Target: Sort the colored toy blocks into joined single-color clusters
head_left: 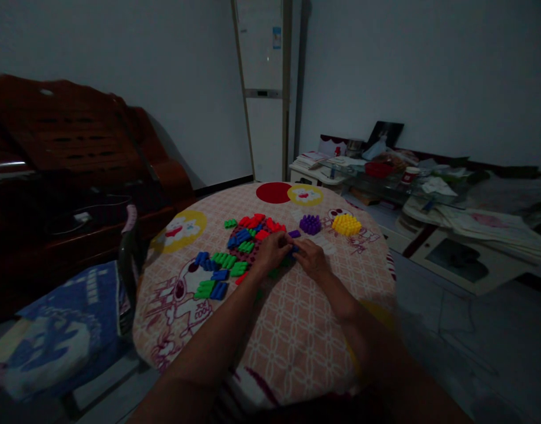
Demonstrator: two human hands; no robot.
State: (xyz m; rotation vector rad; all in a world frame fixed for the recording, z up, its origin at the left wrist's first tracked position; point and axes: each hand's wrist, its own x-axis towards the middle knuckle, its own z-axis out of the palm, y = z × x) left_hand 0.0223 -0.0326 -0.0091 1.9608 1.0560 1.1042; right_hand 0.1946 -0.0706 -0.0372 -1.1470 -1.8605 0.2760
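Note:
On a round table with a patterned cloth (297, 330) lies a scatter of small plastic bricks, red (258, 222), blue (218, 290) and green (225, 259). My left hand (271, 251) and my right hand (309, 257) meet at the middle of the table, fingers curled round a small blue and purple piece (294, 248) between them. A purple block cluster (310, 224) and a yellow block cluster (346, 224) sit just beyond my right hand.
A dark wooden sofa (71, 153) stands at the left, with a blue cloth (62, 330) on a seat beside the table. A low, cluttered cabinet (385, 171) runs along the right wall. A tall white air conditioner (264, 88) stands in the corner.

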